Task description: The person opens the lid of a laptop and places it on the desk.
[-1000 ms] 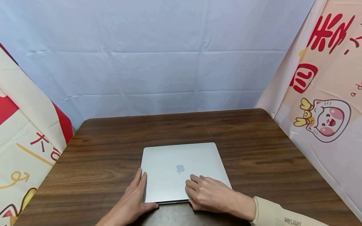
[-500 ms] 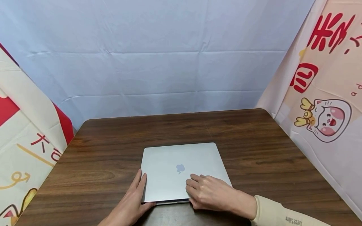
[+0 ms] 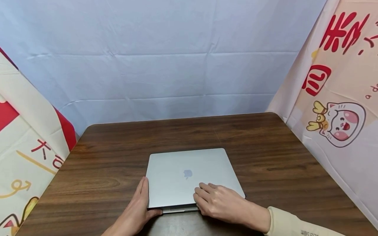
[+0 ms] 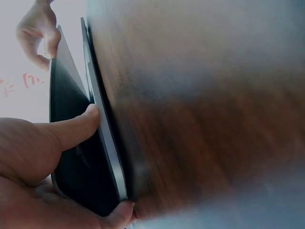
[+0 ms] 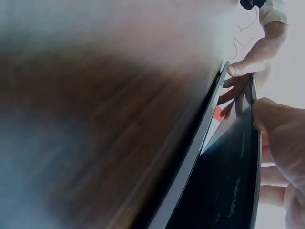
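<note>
Gapes wider at laptop lid (image 3: 189, 178); apparently opening.
Pinches lid edge with right grip (image 3: 217, 201); touches base (image 3: 177, 210) with straight-fingered left grip (image 3: 136, 208).

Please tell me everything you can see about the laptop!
The laptop is thin, silvery and metal-looking, with rounded corners and a bluish apple mark on its lid, which is slightly open and dark inside. It lies on a brown table. The right hand pinches the lid's front edge; the left hand touches the left front corner of the base.
</note>
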{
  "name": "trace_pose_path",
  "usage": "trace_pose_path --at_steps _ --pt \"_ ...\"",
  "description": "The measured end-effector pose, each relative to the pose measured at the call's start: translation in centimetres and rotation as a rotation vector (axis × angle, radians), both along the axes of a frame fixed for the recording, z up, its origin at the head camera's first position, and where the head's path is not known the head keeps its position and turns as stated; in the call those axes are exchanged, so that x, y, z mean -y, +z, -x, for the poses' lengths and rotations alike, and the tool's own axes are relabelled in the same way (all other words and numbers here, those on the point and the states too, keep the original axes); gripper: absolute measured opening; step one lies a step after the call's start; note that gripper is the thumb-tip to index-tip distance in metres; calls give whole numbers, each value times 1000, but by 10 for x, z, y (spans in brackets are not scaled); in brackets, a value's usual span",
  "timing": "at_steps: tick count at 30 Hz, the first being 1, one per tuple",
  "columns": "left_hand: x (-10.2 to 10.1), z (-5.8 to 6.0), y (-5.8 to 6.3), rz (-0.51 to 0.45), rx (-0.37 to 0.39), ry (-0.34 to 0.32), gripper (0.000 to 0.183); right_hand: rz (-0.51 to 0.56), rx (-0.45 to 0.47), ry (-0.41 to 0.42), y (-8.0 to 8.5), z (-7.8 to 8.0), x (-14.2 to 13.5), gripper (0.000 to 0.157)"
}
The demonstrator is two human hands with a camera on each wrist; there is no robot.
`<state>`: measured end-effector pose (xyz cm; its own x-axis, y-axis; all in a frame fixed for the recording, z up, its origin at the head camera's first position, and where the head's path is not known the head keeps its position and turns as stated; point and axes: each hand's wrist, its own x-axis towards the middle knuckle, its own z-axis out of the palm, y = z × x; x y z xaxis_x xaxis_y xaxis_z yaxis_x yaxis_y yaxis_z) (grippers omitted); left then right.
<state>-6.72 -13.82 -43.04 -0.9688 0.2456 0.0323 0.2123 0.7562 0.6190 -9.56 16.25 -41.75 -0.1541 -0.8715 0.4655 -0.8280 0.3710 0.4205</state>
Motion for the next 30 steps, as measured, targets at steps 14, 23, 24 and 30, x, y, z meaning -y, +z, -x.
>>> trace_pose_path --at_steps 14,23,24,30 --pt "6 0 -3 -33 38 89 124 7 18 -8 2 -2 -1 25" --pt "6 -1 -2 2 117 183 130 25 -15 9 5 0 0 24" --pt "6 0 -2 2 133 189 130 29 -20 10 6 0 0 24" --pt "10 2 -3 -6 196 201 131 50 -30 29 9 3 -1 24"
